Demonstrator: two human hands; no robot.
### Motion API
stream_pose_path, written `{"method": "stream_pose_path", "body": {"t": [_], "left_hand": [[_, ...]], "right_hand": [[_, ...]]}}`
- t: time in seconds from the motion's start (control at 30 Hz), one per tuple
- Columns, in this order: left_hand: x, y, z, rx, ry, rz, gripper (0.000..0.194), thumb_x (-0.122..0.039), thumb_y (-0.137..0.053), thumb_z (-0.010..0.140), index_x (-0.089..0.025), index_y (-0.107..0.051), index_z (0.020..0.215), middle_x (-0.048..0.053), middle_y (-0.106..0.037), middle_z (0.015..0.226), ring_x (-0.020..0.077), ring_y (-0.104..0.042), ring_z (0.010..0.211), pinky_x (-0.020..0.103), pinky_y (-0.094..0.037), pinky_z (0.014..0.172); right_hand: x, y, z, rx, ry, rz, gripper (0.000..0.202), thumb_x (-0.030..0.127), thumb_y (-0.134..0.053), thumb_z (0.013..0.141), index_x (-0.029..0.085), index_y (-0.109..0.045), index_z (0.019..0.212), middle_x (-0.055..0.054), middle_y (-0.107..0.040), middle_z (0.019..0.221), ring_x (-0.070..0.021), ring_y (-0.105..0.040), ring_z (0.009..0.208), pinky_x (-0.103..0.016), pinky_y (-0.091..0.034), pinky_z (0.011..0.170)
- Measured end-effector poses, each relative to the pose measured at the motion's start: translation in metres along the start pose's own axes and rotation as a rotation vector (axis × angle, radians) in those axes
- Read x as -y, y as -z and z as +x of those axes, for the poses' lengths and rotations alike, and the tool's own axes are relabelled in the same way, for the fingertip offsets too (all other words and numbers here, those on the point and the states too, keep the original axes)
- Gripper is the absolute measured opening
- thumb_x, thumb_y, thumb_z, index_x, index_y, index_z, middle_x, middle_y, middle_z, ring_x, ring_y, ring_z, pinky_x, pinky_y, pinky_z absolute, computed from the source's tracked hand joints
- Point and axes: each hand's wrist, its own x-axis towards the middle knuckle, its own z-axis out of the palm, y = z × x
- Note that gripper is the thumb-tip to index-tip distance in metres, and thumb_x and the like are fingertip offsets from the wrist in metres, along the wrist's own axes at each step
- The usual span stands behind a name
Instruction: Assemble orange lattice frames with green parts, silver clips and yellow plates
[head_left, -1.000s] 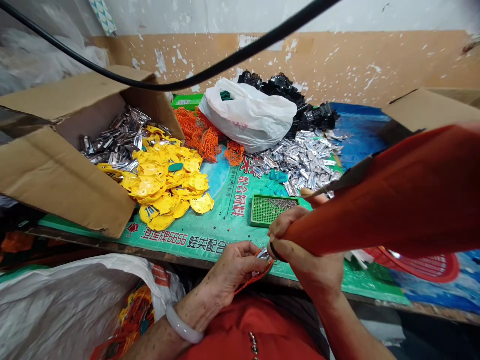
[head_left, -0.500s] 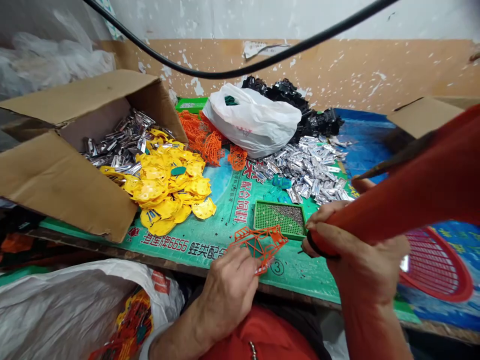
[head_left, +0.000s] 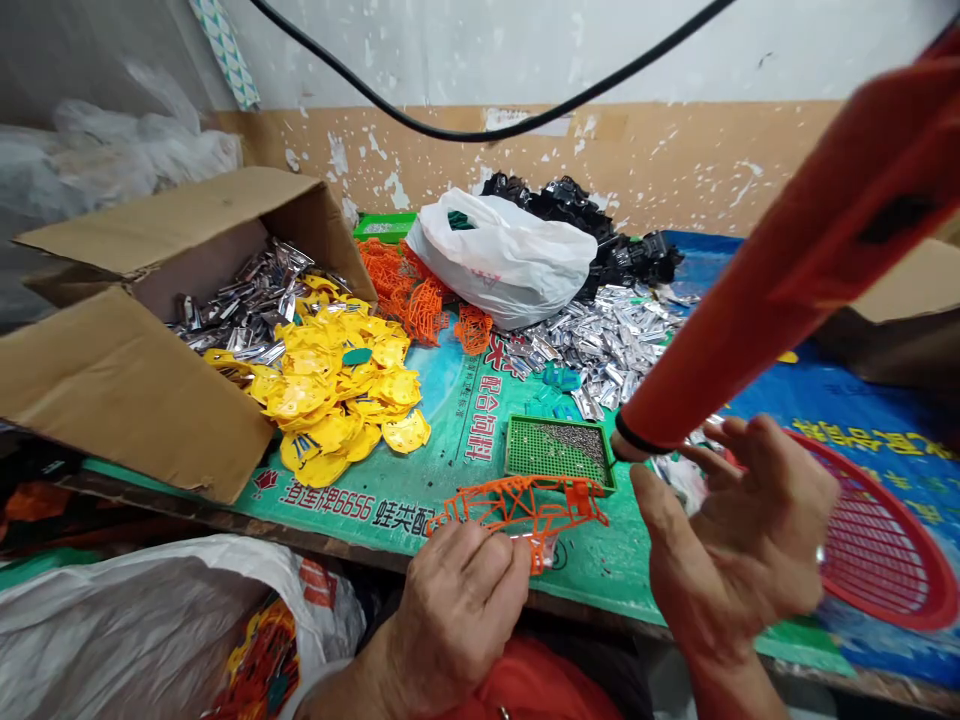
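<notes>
- Knuckles up, my left hand (head_left: 465, 605) pinches an orange frame (head_left: 574, 495) by its near side, at the near edge of the table (head_left: 431, 460).
- The orange frame reaches in from that edge over the table, its far side right in front of a green tray (head_left: 540, 455) (I cannot tell if they touch).
- My right hand (head_left: 739, 545) hangs over the near edge, further right, palm up, fingers spread and a little curled; a ring (head_left: 820, 553) shines on it.
- A red tool (head_left: 780, 270) slants down from the upper right, its black-banded end close by the fingers of that hand, contact unclear to me.
- Small grey pieces (head_left: 585, 445) gather toward the far right corner of the green tray.
- Beyond it, silver metal parts (head_left: 622, 335) lie heaped toward the far edge, with a white bag (head_left: 510, 260) and black parts (head_left: 637, 258) behind them.
- At the left end of the table a cardboard box (head_left: 172, 390) lies tipped on its side, yellow pieces (head_left: 330, 370) heaped at its mouth.
- A red basket (head_left: 900, 580) sits by the near edge, partly behind my right hand.
</notes>
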Motion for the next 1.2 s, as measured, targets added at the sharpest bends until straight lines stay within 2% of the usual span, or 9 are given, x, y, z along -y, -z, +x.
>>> {"method": "stream_pose_path", "body": {"t": [0.07, 0.2, 0.4, 0.5, 0.6, 0.7, 0.8, 0.97, 1.2], "left_hand": [[0.0, -0.001, 0.0, -0.012, 0.03, -0.009, 0.013, -0.009, -0.051, 0.088, -0.014, -0.062, 0.092, 0.001, -0.064, 0.067, 0.0148, -0.052, 0.059, 0.029, -0.042, 0.053], [0.0, -0.004, 0.002, -0.013, 0.097, -0.065, 0.015, -0.009, -0.049, 0.088, -0.015, -0.062, 0.086, 0.002, -0.063, 0.066, 0.0151, -0.054, 0.06, 0.028, -0.044, 0.056], [0.0, -0.007, 0.002, 0.067, 0.186, -0.19, 0.019, -0.004, -0.047, 0.086, -0.016, -0.061, 0.081, 0.003, -0.063, 0.069, 0.0163, -0.058, 0.065, 0.029, -0.047, 0.062], [0.0, -0.005, 0.004, 0.087, 0.206, -0.215, 0.019, -0.004, -0.046, 0.084, -0.016, -0.061, 0.08, 0.003, -0.061, 0.068, 0.0163, -0.056, 0.064, 0.029, -0.047, 0.062], [0.004, 0.001, 0.007, 0.05, 0.201, -0.155, 0.013, -0.007, -0.052, 0.084, -0.016, -0.062, 0.087, 0.003, -0.063, 0.071, 0.0185, -0.056, 0.068, 0.033, -0.045, 0.065], [0.011, 0.009, 0.008, -0.025, 0.21, -0.068, 0.02, -0.011, -0.059, 0.081, -0.016, -0.06, 0.1, 0.006, -0.068, 0.086, 0.0256, -0.056, 0.091, 0.045, -0.043, 0.082], [0.02, 0.015, 0.005, -0.063, 0.239, -0.033, 0.028, -0.01, -0.063, 0.079, -0.016, -0.058, 0.106, 0.009, -0.066, 0.1, 0.0302, -0.048, 0.11, 0.052, -0.039, 0.095], [0.027, 0.017, 0.002, -0.037, 0.204, -0.09, 0.021, -0.009, -0.059, 0.081, -0.019, -0.06, 0.1, 0.01, -0.062, 0.113, 0.0282, -0.044, 0.118, 0.051, -0.041, 0.098], [0.029, 0.018, 0.008, 0.02, 0.186, -0.185, 0.017, -0.007, -0.059, 0.082, -0.018, -0.064, 0.094, 0.008, -0.063, 0.116, 0.0248, -0.046, 0.115, 0.043, -0.048, 0.094]], "right_hand": [[0.002, 0.007, -0.006, 0.047, 0.174, -0.126, 0.065, 0.01, -0.074, 0.069, 0.031, -0.056, 0.127, -0.008, -0.053, 0.116, -0.0296, -0.053, 0.108, -0.048, -0.048, 0.083], [0.005, 0.018, -0.015, 0.422, 0.394, -0.195, 0.053, 0.007, -0.067, 0.07, 0.023, -0.058, 0.12, -0.008, -0.059, 0.1, -0.0295, -0.054, 0.104, -0.05, -0.046, 0.088], [0.003, 0.014, -0.015, 0.787, 0.394, -0.167, 0.044, 0.005, -0.057, 0.073, 0.018, -0.057, 0.116, -0.012, -0.054, 0.12, -0.0328, -0.04, 0.123, -0.056, -0.04, 0.097], [0.003, 0.009, -0.012, 0.9, 0.407, -0.189, 0.029, 0.007, -0.057, 0.08, 0.02, -0.063, 0.105, -0.008, -0.062, 0.115, -0.0331, -0.039, 0.125, -0.056, -0.036, 0.098], [0.001, 0.005, -0.01, 0.864, 0.425, -0.177, 0.021, 0.009, -0.057, 0.085, 0.023, -0.067, 0.096, -0.004, -0.069, 0.098, -0.0312, -0.042, 0.122, -0.053, -0.036, 0.096], [-0.001, 0.004, -0.011, 0.772, 0.447, -0.17, 0.023, 0.006, -0.06, 0.083, 0.023, -0.067, 0.095, -0.004, -0.071, 0.096, -0.0318, -0.041, 0.122, -0.05, -0.036, 0.094], [-0.003, 0.003, -0.015, 0.681, 0.471, -0.167, 0.024, 0.004, -0.061, 0.081, 0.022, -0.068, 0.096, -0.006, -0.07, 0.094, -0.0331, -0.041, 0.119, -0.05, -0.038, 0.09], [-0.008, 0.001, -0.022, 0.649, 0.47, -0.136, 0.024, 0.005, -0.061, 0.081, 0.02, -0.069, 0.096, -0.008, -0.068, 0.095, -0.0321, -0.04, 0.12, -0.048, -0.038, 0.09], [-0.022, -0.004, -0.028, 0.692, 0.315, -0.055, 0.017, 0.018, -0.057, 0.088, 0.026, -0.069, 0.097, -0.005, -0.066, 0.094, -0.0274, -0.043, 0.118, -0.047, -0.04, 0.091]]}}
